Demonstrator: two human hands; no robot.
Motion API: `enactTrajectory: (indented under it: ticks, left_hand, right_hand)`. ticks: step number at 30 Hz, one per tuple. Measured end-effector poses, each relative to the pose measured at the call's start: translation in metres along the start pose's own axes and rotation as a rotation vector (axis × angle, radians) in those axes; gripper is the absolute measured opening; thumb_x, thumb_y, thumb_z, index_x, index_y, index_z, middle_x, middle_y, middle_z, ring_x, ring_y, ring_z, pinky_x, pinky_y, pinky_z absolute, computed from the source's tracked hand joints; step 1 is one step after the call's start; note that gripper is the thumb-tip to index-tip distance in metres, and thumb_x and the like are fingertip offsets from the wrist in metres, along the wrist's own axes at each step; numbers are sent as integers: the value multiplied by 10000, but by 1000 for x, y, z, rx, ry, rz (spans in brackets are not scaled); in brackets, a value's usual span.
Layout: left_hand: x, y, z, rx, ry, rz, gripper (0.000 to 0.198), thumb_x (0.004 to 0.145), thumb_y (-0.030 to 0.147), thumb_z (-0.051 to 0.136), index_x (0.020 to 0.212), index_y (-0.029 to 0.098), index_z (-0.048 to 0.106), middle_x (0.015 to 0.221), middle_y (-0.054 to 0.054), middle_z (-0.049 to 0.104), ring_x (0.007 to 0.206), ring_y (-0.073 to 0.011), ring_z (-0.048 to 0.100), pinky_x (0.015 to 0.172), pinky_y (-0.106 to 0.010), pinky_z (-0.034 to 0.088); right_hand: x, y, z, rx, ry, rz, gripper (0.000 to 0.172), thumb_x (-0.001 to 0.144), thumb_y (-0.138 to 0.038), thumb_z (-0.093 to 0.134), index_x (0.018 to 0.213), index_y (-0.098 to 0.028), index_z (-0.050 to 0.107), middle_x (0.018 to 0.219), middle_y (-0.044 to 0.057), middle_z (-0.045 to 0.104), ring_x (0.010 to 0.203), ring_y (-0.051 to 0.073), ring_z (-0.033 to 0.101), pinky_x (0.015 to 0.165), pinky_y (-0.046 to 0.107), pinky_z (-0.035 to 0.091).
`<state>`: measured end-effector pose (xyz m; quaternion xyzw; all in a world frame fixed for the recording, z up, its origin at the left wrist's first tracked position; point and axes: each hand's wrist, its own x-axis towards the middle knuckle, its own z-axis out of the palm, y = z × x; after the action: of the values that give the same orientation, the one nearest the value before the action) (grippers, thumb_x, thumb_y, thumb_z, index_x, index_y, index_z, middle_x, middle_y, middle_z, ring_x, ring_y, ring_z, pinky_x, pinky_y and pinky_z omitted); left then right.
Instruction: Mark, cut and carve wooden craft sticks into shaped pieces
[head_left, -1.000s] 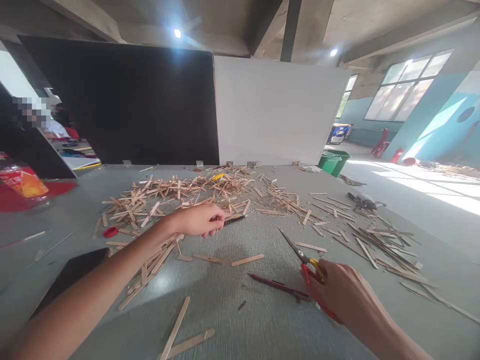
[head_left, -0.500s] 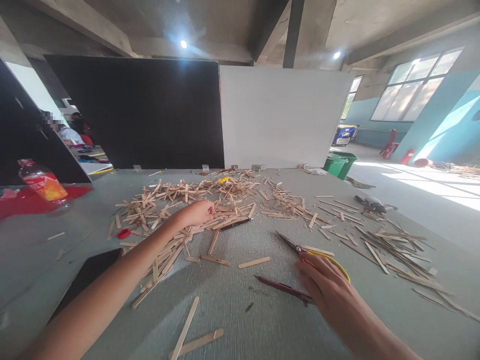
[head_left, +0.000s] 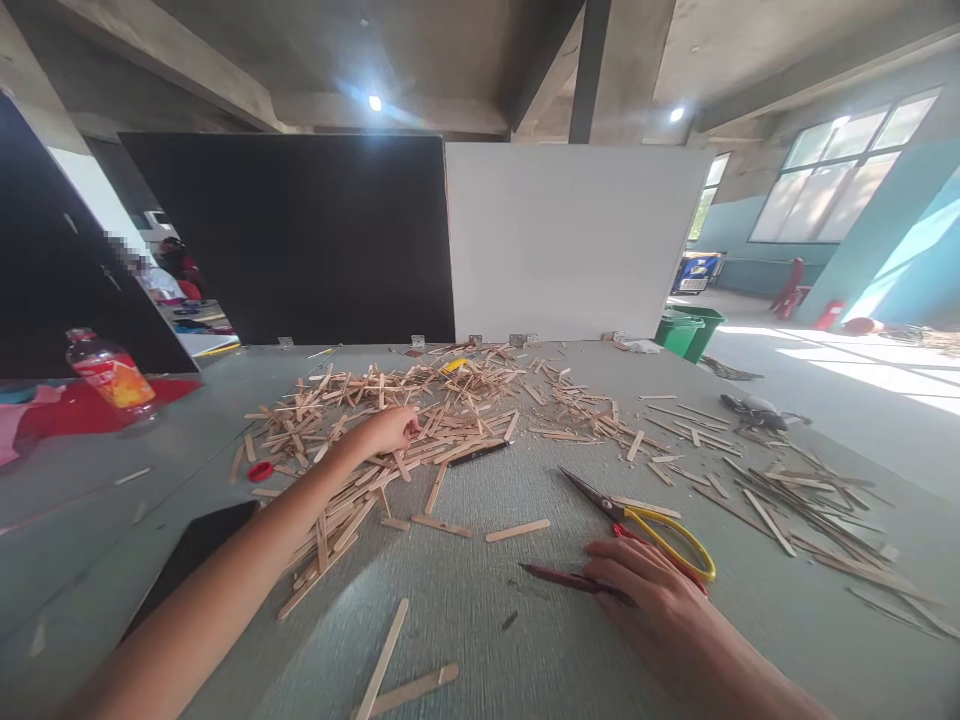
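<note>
My left hand [head_left: 390, 432] reaches into a big heap of wooden sticks [head_left: 375, 400], its fingers curled and pinched on one stick in the heap. My right hand [head_left: 652, 605] lies low on the grey table [head_left: 487, 640] with its fingers stretched out. Its fingertips touch the end of a dark red pencil [head_left: 559, 577]. Scissors with yellow and red handles [head_left: 652, 525] lie on the table just beyond that hand, apart from it, their blades pointing up and left.
A black pen [head_left: 480, 452] lies by the heap, a red ring [head_left: 260, 470] to its left. A dark phone [head_left: 187, 555], a drink bottle [head_left: 112, 375], loose sticks [head_left: 517, 530] and thin strips [head_left: 787, 495] also lie here. Black [head_left: 300, 240] and white [head_left: 570, 240] boards stand behind.
My right hand has put the scissors down and let go of them, then moved onto the red pencil. My left hand has moved further up into the stick heap.
</note>
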<state>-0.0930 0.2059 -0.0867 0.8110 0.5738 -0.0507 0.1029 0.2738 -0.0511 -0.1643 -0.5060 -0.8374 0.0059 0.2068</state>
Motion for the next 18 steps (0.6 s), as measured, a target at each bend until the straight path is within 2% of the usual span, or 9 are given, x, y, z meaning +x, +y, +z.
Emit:
enactTrajectory:
  ticks: [9, 14, 18]
  left_hand:
    - [5, -13, 3, 29, -29, -13, 343, 1014, 349, 664, 1312, 184, 625, 1323, -106, 644, 1105, -259, 676, 926, -466, 591]
    - [7, -18, 4, 17, -73, -32, 345, 1010, 350, 670, 1309, 183, 627, 1316, -102, 647, 1103, -261, 678, 920, -461, 593]
    - [5, -14, 2, -4, -93, -48, 350, 1008, 351, 672, 1309, 179, 628, 1315, -101, 648, 1101, -264, 679, 916, -461, 594]
  right_hand:
    - [0, 0, -2, -12, -62, 10, 302, 1032, -160, 462, 1098, -206, 752, 1282, 134, 742, 1241, 318, 686, 1034, 519, 578]
    - [0, 1, -1, -25, -38, -5, 291, 1029, -150, 470, 1086, -214, 749, 1277, 127, 747, 1236, 311, 691, 1021, 492, 588]
    - [0, 3, 1, -12, -16, -15, 275, 1014, -138, 486, 1077, -218, 742, 1267, 122, 750, 1219, 304, 699, 1011, 474, 593]
